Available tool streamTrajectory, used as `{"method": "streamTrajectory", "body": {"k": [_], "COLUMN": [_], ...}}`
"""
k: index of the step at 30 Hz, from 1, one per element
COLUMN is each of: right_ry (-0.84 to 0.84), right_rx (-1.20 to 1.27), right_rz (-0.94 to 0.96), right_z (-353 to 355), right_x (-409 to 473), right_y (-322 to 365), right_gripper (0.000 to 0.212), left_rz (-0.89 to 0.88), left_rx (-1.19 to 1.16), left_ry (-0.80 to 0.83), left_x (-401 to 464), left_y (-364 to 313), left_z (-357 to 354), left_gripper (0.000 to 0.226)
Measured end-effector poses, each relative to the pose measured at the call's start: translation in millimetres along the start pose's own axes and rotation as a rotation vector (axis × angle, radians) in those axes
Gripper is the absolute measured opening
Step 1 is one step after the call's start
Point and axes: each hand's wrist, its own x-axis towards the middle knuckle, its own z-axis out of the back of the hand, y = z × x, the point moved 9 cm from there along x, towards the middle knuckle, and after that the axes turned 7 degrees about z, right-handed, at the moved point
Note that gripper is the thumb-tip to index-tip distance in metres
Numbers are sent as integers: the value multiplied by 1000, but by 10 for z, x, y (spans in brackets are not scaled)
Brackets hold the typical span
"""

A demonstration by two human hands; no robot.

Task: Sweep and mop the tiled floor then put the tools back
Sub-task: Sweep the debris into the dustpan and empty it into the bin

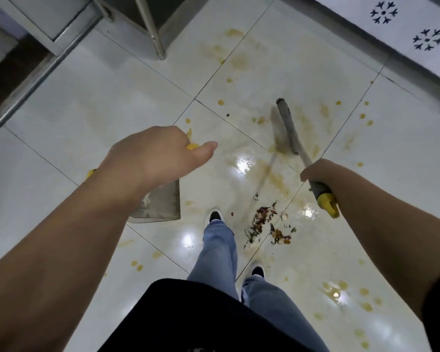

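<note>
My left hand (155, 156) grips the yellow top of a handle, and the grey dustpan (160, 204) hangs below it, just above the white tiled floor (92, 118). My right hand (315, 174) grips the broom handle (323, 196), which is grey with a yellow end. The grey broom head (286, 128) is blurred and lies ahead of that hand on the floor. A small pile of dry leaves and scraps (264, 224) lies between my feet and the broom. Yellow-brown stains and drops mark the tiles around it.
Steel table legs and a frame (153, 29) stand at the upper left. A white patterned panel with a steel base (404, 39) runs along the upper right. My feet in dark shoes (215, 215) stand near the debris.
</note>
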Motion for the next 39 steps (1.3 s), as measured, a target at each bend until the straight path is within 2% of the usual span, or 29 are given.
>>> {"method": "streamTrajectory", "body": {"k": [1,3,5,6,11,17,20,24,28,31,33,35,37,39], "right_ry": [66,159,199,206,206,314,382,412,466,370,287,234,203,155], "right_rx": [93,320,367,352,125,-67,-129,-234,-289,-286,-279,-242,-181,-121], "right_rz": [-30,-121,-158,-152,-170,-220,-187,-140,-66,39,98,108,104,102], "right_z": [-81,-279,-475,-569,-898,-1185,-1354,-1435,-1370,-1039,-834,-786,-844,-896], "right_x": [55,83,75,70,-86,-626,-895,-1136,-1326,-1250,-1241,-1270,-1297,-1287], "right_y": [17,1,-32,-67,-635,-1640,-2144,-2771,-3129,-3233,-3252,-3298,-3292,-3248], "right_gripper": [30,21,6,6,59,85,89,86,80,67,41,27,25,35], "left_rz": [-6,-17,-15,-15,-60,-80,-68,-73,-74,-14,27,64,95,115], "left_rx": [3,8,12,12,0,72,106,191,228,202,180,146,79,0], "left_ry": [6,26,58,68,37,33,-7,-50,-14,45,73,77,82,82], "left_x": [32,72,104,116,32,-390,-675,-1181,-1689,-1956,-2091,-2203,-2308,-2423], "left_y": [-29,-88,-125,-143,-295,-575,-702,-947,-1129,-1016,-893,-774,-674,-595], "left_z": [16,36,49,56,3,-394,-589,-1053,-1563,-1830,-1974,-2078,-2154,-2237], "left_gripper": [62,62,63,64,63,62,61,61,61,59,57,51,42,42]}}
